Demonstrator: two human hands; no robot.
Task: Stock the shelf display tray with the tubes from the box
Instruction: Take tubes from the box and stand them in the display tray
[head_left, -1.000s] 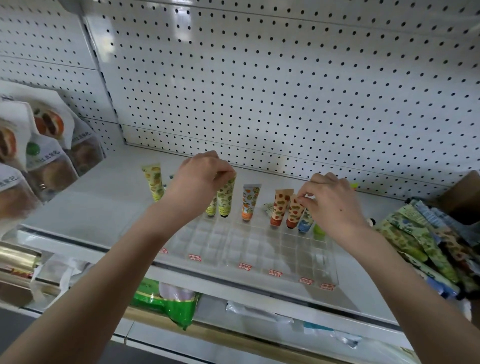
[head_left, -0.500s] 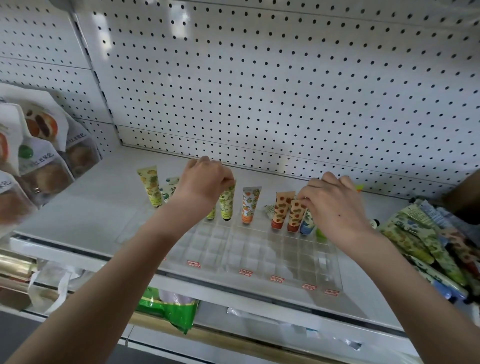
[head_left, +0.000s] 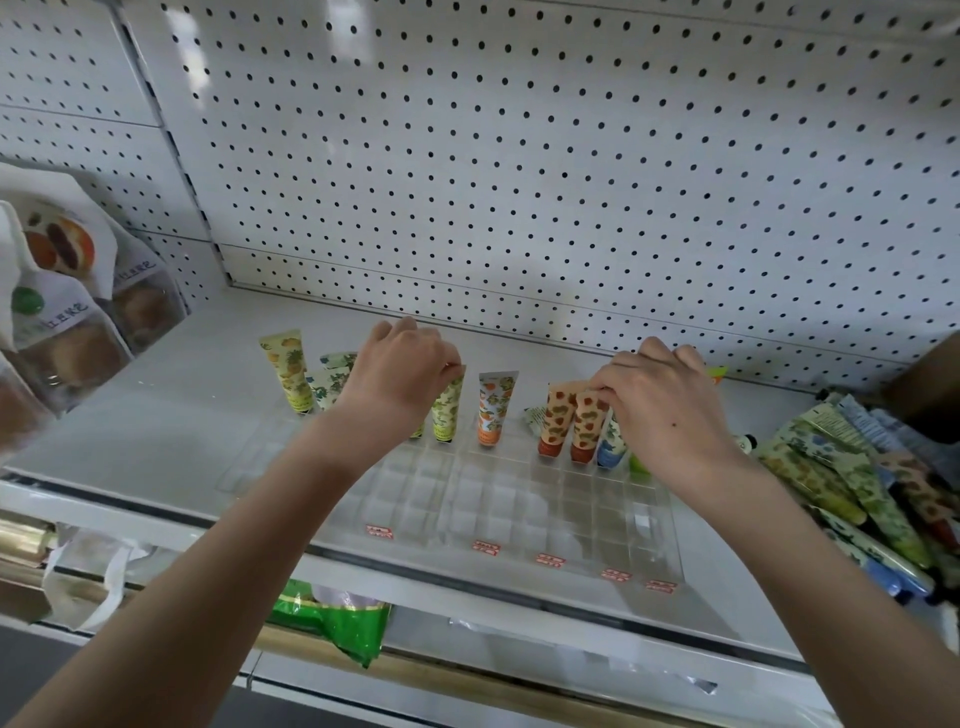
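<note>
Both hands are seating tubes along the tray's (head_left: 519, 525) back edge, left hand (head_left: 400, 379) fingers pinching a green tube (head_left: 448, 415), right hand (head_left: 660, 410) fingers clamping an orange-spotted tube (head_left: 586, 426); keeping each upright helps.

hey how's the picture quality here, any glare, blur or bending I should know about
Head view: wide-angle bending curves the pegboard and shelf edge; soft glare washes the pegboard's top; the clear tray is faint, hard to see; the tube pile at the right edge is soft; both hands stay fairly sharp.

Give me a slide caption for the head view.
Both hands seat patterned tubes upright in a clear tray.
</note>
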